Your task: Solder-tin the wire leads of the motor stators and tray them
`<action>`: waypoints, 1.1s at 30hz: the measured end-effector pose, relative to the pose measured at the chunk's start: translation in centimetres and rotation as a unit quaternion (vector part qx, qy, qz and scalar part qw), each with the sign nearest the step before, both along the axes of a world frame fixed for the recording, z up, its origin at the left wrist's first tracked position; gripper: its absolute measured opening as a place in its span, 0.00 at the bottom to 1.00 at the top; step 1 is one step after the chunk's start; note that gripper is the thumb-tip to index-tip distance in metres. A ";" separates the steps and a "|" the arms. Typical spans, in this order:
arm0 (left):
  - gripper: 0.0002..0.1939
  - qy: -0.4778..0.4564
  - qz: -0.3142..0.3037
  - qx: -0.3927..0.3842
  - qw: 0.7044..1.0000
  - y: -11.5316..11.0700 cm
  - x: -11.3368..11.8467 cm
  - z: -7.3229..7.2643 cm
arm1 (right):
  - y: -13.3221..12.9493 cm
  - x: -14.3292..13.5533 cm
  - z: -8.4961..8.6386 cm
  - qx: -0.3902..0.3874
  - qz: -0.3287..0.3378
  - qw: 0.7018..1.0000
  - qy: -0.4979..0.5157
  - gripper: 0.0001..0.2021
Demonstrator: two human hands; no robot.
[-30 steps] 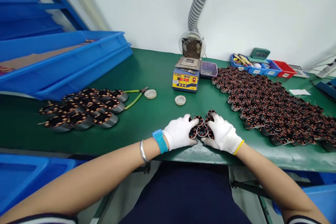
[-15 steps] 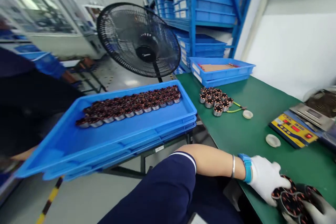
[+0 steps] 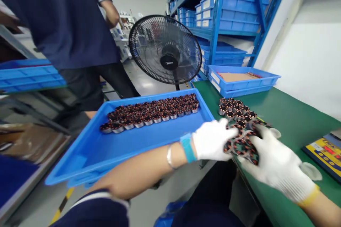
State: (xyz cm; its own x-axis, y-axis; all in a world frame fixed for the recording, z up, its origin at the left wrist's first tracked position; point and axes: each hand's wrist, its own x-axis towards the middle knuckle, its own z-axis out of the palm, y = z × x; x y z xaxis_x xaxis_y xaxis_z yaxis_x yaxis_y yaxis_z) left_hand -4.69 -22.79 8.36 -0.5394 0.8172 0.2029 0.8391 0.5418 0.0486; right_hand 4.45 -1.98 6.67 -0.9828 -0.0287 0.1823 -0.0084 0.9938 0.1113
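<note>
Between my two white-gloved hands is a cluster of motor stators (image 3: 241,146), dark rings with copper windings, squeezed together over the green bench's near edge. My left hand (image 3: 213,140) presses the cluster from the left with its fingers curled. From the other side my right hand (image 3: 277,161) wraps round it, slightly blurred. Just beyond, a group of stators (image 3: 236,108) stands on the bench (image 3: 282,106). Left of the bench, a blue tray (image 3: 151,136) carries rows of stators (image 3: 154,111) along its far side; my left forearm crosses over its near rim.
A black fan (image 3: 169,48) stands behind the tray. A co-worker (image 3: 66,25) in dark clothes is at the left. Shallow blue bins (image 3: 239,86) sit at the bench's far end, near a blue shelf rack (image 3: 216,17). At right are a yellow-and-blue device (image 3: 326,152) and a white lid (image 3: 311,171).
Both hands have carried the stator cluster from the bench's lower right to the left, close to the standing group and tray. My view has shifted, and the co-worker now shows more fully.
</note>
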 end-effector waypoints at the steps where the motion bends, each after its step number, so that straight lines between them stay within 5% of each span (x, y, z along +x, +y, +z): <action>1: 0.28 -0.001 0.040 -0.003 0.999 -2.1 -1.3 0.1 | -2.4 -2.6 0.9 -0.010 0.029 1.000 -0.004 0.26; 4: 0.30 -0.001 0.151 -0.017 0.988 -7.6 -5.1 -1.2 | -8.4 -9.6 1.0 -0.038 0.092 0.995 -0.016 0.27; 7: 0.33 -0.041 0.208 -0.041 0.976 -11.3 -8.3 -4.2 | -11.9 -14.7 -1.6 -0.075 0.145 0.985 -0.049 0.27; 12: 0.35 -0.129 0.256 -0.060 0.956 -13.0 -12.2 -9.7 | -14.6 -19.7 -5.9 -0.113 0.107 0.979 -0.134 0.27; 15: 0.38 -0.147 0.272 -0.071 0.948 -12.6 -13.7 -11.7 | -15.6 -21.6 -7.3 -0.105 0.074 0.980 -0.154 0.30; 21: 0.56 -0.169 0.332 -0.060 0.926 -12.1 -13.6 -10.9 | -15.7 -21.8 -6.7 -0.068 0.101 0.984 -0.133 0.44; 24: 0.59 -0.159 0.356 -0.042 0.920 -12.6 -12.6 -9.7 | -14.6 -20.0 -5.3 -0.021 0.101 0.989 -0.103 0.37; 28: 0.51 -0.166 0.372 -0.055 0.912 -13.5 -12.2 -9.8 | -14.3 -18.8 -4.3 0.049 0.057 0.984 -0.164 0.23; 33: 0.36 -0.170 0.377 -0.048 0.909 -13.3 -13.0 -11.0 | -15.3 -19.8 -4.7 0.062 0.089 0.976 -0.187 0.17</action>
State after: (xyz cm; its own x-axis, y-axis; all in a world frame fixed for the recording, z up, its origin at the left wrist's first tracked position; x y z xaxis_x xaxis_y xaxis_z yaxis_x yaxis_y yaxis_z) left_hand -17.66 -36.12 -2.68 -0.9721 0.1940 -0.1322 0.1726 0.9723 0.1577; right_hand -15.36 -17.29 1.93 -0.9576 -0.2041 -0.2031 -0.2424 0.9522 0.1860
